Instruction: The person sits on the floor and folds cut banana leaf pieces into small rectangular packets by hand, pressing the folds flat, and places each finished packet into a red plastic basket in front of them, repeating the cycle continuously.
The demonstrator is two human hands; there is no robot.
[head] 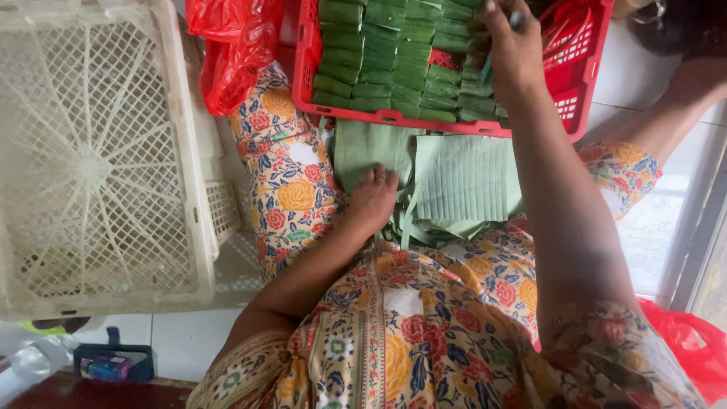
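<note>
Item: 1 seated person in a flowered dress, viewed from above, with a stack of cut banana leaves (454, 178) across the lap.

Left hand (372, 198): lies flat, palm down, fingers spread on the left part of the leaf stack. It pins the leaves and grips nothing.

Right hand (515, 49): reaches forward into the red basket (394, 117). Its fingers are curled over the right-hand rows, apparently around something small and dark; what it is cannot be told.

Red basket: rests against the knees, just beyond the leaves, filled with rows of green leaf-wrapped parcels (386, 53), packed touching one another. 1 gap shows red mesh between the rows.

Nearby: a white plastic crate (98, 159) to the left, a red plastic bag (235, 53) at the basket's left corner.

Risks, as judged:
- The right forearm crosses above the leaves; a low elbow could drag the top sheet off the lap.
- Pressure on the packed rows could knock neighbouring parcels askew or loosen a fold.
- The basket sits at the knees' edge; a leg shift could tip it.
</note>
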